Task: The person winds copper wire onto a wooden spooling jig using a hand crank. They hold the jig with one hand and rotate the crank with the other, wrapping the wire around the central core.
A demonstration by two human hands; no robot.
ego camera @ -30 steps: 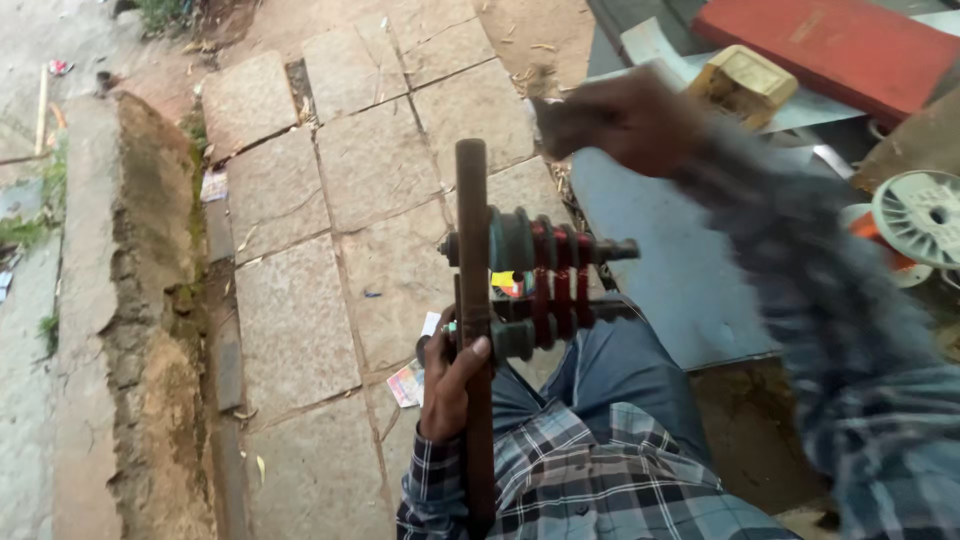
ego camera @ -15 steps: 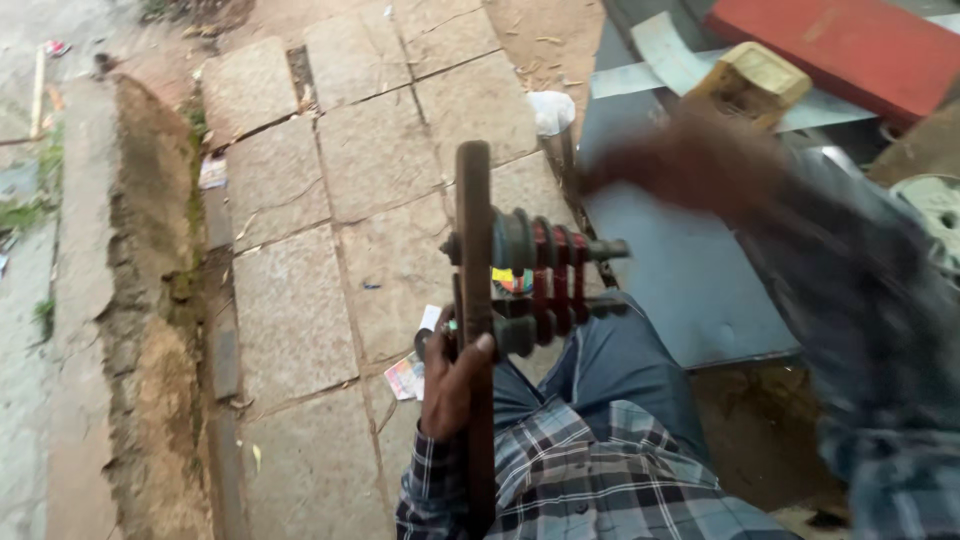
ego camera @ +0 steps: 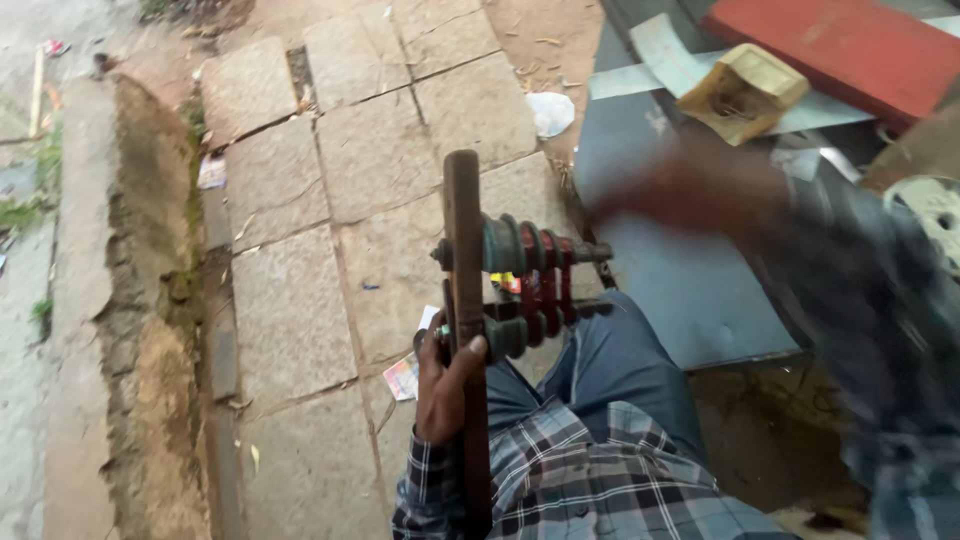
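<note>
My left hand [ego camera: 443, 378] grips an upright brown wooden bar [ego camera: 463, 260] that carries two horizontal rods. On the rods sit green and red spools [ego camera: 530, 280], side by side in two rows. My right hand [ego camera: 690, 190] is a blur above the blue sheet, just right of the upper rod's tip. Whether it holds anything I cannot tell. Plaid sleeves cover both arms, and my knee in blue trousers [ego camera: 620, 370] lies under the spools.
Stone paving slabs [ego camera: 340, 200] cover the ground, with a raised kerb [ego camera: 90, 280] at left. A blue metal sheet [ego camera: 690, 300], a red board [ego camera: 850, 45], a yellowish box [ego camera: 745, 90] and a white reel [ego camera: 930, 205] lie at right. Paper scraps [ego camera: 405, 375] lie near my left hand.
My right hand has swung down and to the right, from above the wooden bar to near the tip of the upper rod. The left hand keeps its grip on the bar.
</note>
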